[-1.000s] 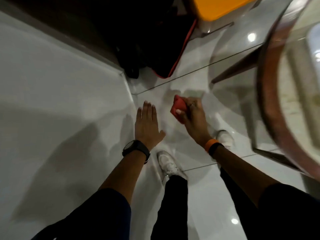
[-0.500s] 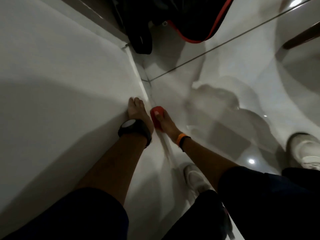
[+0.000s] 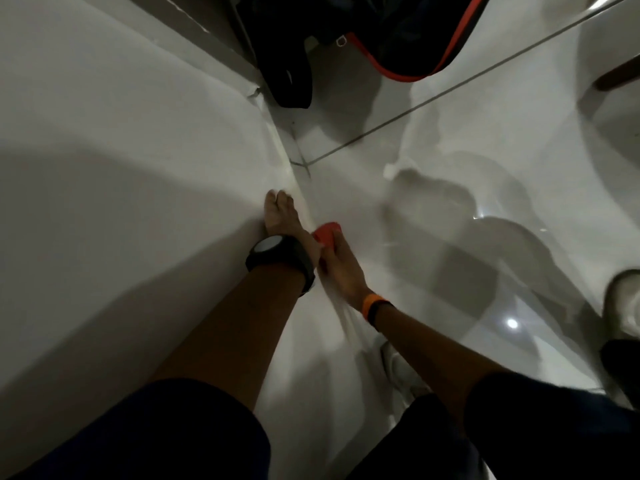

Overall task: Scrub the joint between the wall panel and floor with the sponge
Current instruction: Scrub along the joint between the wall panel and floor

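The right hand (image 3: 341,271) is clenched around the red sponge (image 3: 327,234), pressing it down at the joint (image 3: 301,188) where the wall panel (image 3: 138,168) meets the floor (image 3: 433,209). The left hand (image 3: 280,216) lies flat and released against the foot of the panel, just beside the sponge, fingers pointing along the seam; it appears to brace the person's weight.

A second ago both hands were up in the air, well clear of the floor, the sponge pinched in the right one and the view taking in a chair and an orange thing. Half a second ago the person had crouched and brought the sponge to the seam. Now the sponge sits at much the same spot, with the hand drawn slightly nearer along the line. That suggests scrubbing has begun, with only a short stretch covered so far.

Farther along the joint a dark grout line (image 3: 450,88) crosses the floor, and past it a black bag (image 3: 398,32) with red trim rests against the wall. It would likely block the sponge if the strokes reach that far. A white shoe (image 3: 623,303) shows at the right edge.
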